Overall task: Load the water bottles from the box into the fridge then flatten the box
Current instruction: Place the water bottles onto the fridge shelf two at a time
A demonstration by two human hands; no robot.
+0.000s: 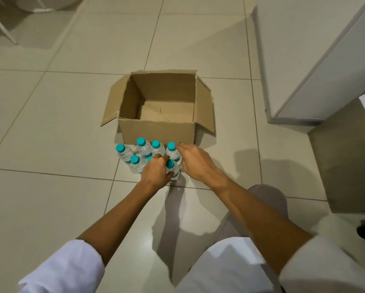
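An open cardboard box [158, 132] stands on the tiled floor with its flaps spread and no bottles inside. Several small water bottles with teal caps [143, 146] stand upright in a cluster on the floor just in front of it. My left hand [156, 171] is curled round a bottle in the near row, whose teal cap just shows above the fingers. My right hand [195, 161] reaches over the cluster's right side, fingers extended and touching the rightmost bottle [173, 152]. Another bottle [173, 169] stands between my two hands.
A white fridge [316, 60] stands at the right, its bottom corner near the box. White furniture legs [2, 28] show at the top left. My knee [264, 199] is on the floor at the lower right.
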